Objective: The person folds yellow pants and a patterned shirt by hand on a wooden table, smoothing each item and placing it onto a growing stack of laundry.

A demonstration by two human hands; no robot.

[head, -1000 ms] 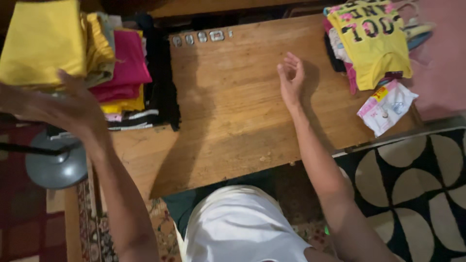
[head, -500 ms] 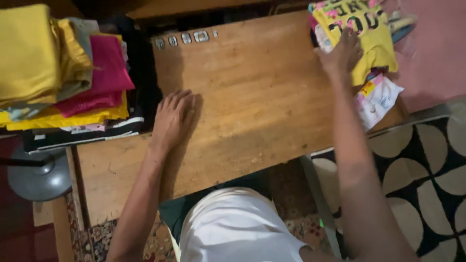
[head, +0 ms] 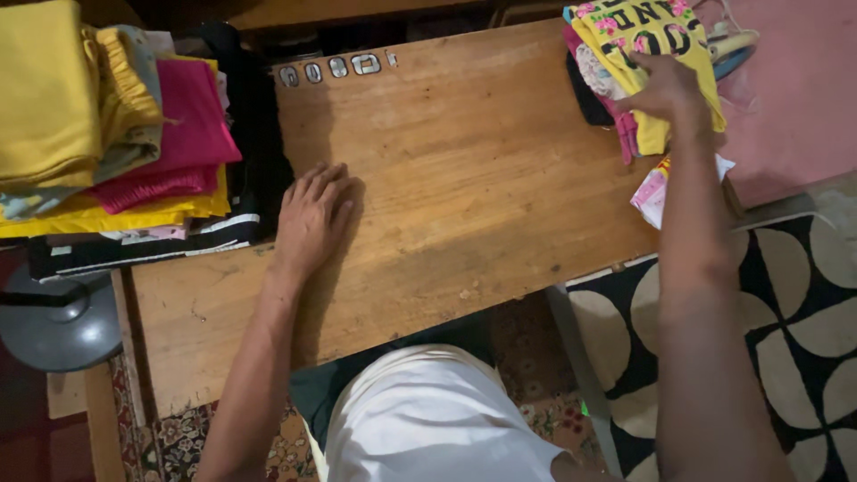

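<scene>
My left hand [head: 312,219] lies flat, palm down, on the wooden table [head: 464,178], just right of a stack of folded clothes [head: 116,134] in yellow, pink, grey and black. My right hand [head: 665,89] reaches to the far right corner and grips the yellow printed shirt [head: 643,36] on top of a pile of unfolded clothes [head: 603,85]. A white and pink garment [head: 652,189] lies partly hidden under my right forearm.
A row of small silver objects [head: 328,68] sits at the table's back edge. A grey round stand base [head: 58,326] is on the floor at left. A black and cream patterned rug [head: 803,312] lies at right, and pink fabric [head: 794,98] beyond the pile.
My left hand left the folded stack and came down flat on the table. My right hand moved from the table's middle to the right pile and closed on the yellow shirt.
</scene>
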